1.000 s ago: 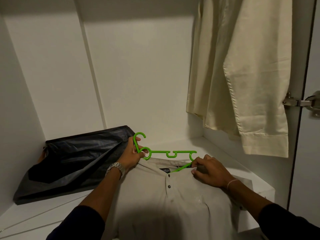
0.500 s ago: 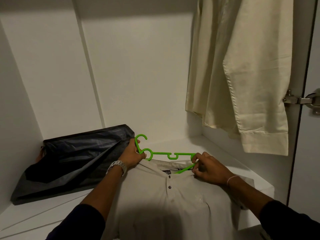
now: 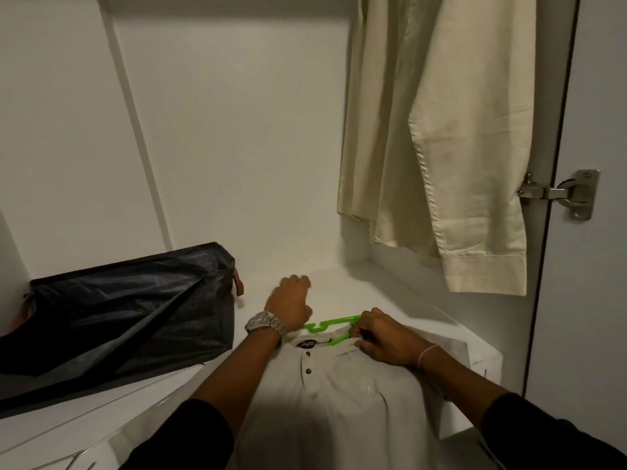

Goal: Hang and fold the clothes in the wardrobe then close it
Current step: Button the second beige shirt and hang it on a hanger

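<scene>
Working the green hanger [image 3: 330,324] into the polo shirt [image 3: 339,395] lying on the wardrobe shelf [image 3: 390,293], we grip its hook end with our left hand [image 3: 291,308] while our right hand [image 3: 385,337] pinches collar and hanger arm, and a snag could stretch the neckline.

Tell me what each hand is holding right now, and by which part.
The left hand grips the green hanger at its hook end. The right hand pinches the hanger's other end together with the polo shirt collar.

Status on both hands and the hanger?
Left hand grips green plastic hanger. Right hand pinches grey polo shirt collar. Dark fabric bag left, clear of them.
</scene>
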